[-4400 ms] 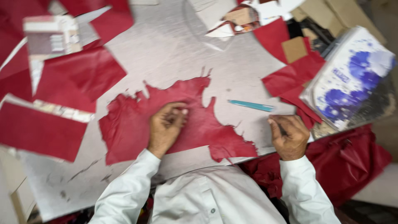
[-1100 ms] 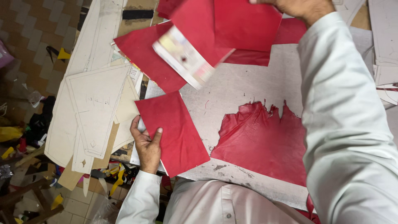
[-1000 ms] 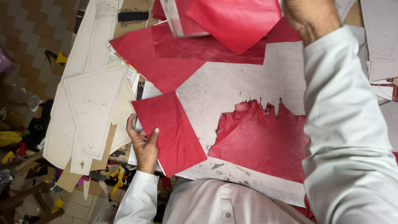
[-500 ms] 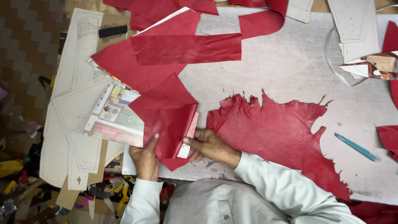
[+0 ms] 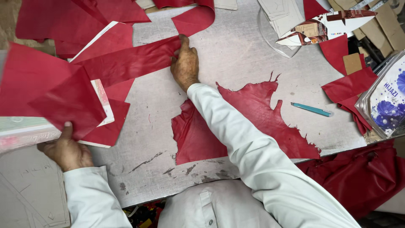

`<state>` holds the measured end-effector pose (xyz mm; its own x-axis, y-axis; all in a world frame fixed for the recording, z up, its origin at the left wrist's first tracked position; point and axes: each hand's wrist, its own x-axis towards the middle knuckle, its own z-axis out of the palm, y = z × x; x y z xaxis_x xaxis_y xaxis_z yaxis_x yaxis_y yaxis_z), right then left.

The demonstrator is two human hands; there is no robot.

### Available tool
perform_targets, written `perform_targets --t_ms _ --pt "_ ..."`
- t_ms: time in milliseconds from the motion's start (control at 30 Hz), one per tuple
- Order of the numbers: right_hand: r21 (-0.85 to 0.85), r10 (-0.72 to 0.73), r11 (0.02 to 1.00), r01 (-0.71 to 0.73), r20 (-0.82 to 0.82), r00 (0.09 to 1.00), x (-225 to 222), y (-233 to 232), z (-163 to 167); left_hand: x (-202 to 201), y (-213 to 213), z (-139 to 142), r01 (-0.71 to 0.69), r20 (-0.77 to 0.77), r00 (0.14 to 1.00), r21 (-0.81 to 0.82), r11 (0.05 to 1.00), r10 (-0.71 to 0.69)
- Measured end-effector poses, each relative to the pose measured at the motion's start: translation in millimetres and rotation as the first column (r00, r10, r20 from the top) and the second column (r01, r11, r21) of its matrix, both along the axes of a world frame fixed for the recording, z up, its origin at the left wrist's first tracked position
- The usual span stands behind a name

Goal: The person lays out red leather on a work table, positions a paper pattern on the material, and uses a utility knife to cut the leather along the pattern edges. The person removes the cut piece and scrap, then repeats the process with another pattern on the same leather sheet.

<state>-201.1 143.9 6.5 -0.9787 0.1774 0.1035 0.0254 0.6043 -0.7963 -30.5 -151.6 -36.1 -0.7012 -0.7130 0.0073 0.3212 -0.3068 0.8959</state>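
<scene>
My left hand [image 5: 65, 150] grips a stack of red leather pieces and card patterns [image 5: 46, 105] at the table's left edge, thumb on top. Across the table, my right hand [image 5: 184, 63] presses its fingers on the end of a long red leather strip [image 5: 130, 61]. A large ragged red leather hide [image 5: 257, 122] lies in front of me, partly under my right sleeve. A teal cutting knife [image 5: 313, 109] rests just right of the hide.
More red leather pieces [image 5: 346, 84] lie at right beside a plastic-wrapped floral package [image 5: 386, 101]. Card patterns [image 5: 320, 27] sit at the top right, red leather sheets [image 5: 80, 19] at the top left. Red leather [image 5: 358, 177] hangs below the grey table's [image 5: 236, 55] front edge.
My right hand has left the stack and reached up to the long strip. The left hand now holds the stack alone, further left.
</scene>
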Motion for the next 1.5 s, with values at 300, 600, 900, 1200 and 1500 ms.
perform_targets --t_ms 300,600,900,1200,1500 --pt "0.116 0.076 0.992 -0.048 -0.259 0.963 -8 39 -11 36 79 -24 -0.109 0.136 0.939 -0.754 0.647 0.317" --pt "-0.584 0.189 0.794 -0.167 -0.024 0.982 64 26 -9 26 172 -3 0.483 0.096 0.814 0.435 0.760 -0.573" --pt "-0.895 0.804 0.387 -0.221 0.210 0.557 271 98 -62 10 171 22 0.216 0.056 0.975 -0.438 0.873 -0.213" --pt "-0.890 0.241 0.354 0.287 0.383 0.891 247 272 -67 60 283 -5 0.415 0.612 0.695 -0.769 -0.486 -0.376" --pt "-0.316 0.274 0.936 -0.157 0.370 0.888 253 299 -60 66 243 -18 0.444 0.434 0.876 -0.896 0.000 -0.210"
